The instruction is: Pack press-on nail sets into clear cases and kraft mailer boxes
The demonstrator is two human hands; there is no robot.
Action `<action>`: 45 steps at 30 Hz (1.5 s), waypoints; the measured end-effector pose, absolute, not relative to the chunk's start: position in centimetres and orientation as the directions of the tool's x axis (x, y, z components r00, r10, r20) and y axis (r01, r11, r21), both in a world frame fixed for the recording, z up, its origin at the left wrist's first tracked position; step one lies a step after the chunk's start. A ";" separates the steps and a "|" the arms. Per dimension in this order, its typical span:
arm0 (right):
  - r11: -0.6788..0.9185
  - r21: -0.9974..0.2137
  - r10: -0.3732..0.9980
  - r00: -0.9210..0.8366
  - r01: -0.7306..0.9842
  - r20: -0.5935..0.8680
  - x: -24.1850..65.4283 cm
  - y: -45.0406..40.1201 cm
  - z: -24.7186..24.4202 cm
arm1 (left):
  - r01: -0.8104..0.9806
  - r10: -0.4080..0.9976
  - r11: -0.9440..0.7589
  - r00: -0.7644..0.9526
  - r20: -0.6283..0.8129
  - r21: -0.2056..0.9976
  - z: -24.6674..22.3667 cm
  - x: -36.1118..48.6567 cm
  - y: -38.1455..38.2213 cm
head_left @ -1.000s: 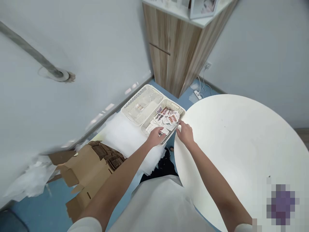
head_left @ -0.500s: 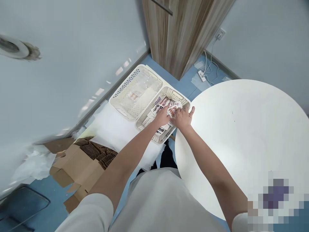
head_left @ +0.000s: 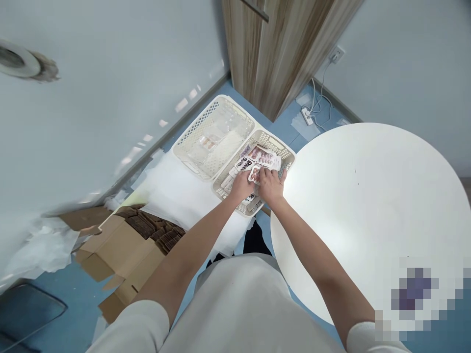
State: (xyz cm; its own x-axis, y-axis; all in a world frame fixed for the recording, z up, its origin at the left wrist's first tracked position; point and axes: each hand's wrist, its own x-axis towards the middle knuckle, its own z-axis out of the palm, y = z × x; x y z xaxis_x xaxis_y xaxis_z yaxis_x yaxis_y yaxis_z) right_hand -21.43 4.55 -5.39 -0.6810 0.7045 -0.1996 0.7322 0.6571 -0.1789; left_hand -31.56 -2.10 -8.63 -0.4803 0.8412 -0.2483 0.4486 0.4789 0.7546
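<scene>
Floor (head_left: 83, 304), blue, meets pale walls (head_left: 121, 73) beyond a round white table (head_left: 368, 206). Within the perforated basket (head_left: 277, 143), over other cards (head_left: 270, 159), one red-patterned card (head_left: 253, 174) points its bared end leftward (fingers hide its long axis). The left hand (head_left: 242, 186) pinches it; the right hand (head_left: 270, 186) curls over it, grip untellable.

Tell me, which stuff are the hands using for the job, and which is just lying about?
Seems part of the job:
printed cards
perforated basket around them

Seems just lying about:
open cardboard box
crumpled white sheeting
power strip
</scene>
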 end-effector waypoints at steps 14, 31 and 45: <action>0.765 -0.344 0.537 -0.834 0.545 -0.127 -20.5 1.2 -2.6 | 0.255 0.792 0.464 -0.549 -0.268 0.848 -5.0 -31.8 -8.2; 0.589 -0.710 0.653 -0.745 0.387 0.135 -13.8 -8.6 2.4 | -0.218 0.858 0.210 -0.425 -0.287 0.953 0.6 -29.2 -16.3; 0.058 -0.893 0.960 -0.272 0.445 -0.073 -3.2 -12.0 2.9 | -0.146 0.941 0.320 -0.065 -0.332 0.936 0.6 -21.2 -14.0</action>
State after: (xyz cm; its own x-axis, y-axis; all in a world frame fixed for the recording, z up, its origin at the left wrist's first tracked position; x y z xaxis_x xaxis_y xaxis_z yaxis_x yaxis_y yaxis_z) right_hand -3.19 -12.00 2.87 -0.2719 0.9595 -0.0732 0.4453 0.0580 -0.8935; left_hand -21.23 -14.01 0.56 -0.0647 0.9410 -0.3321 -0.1458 0.3203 0.9360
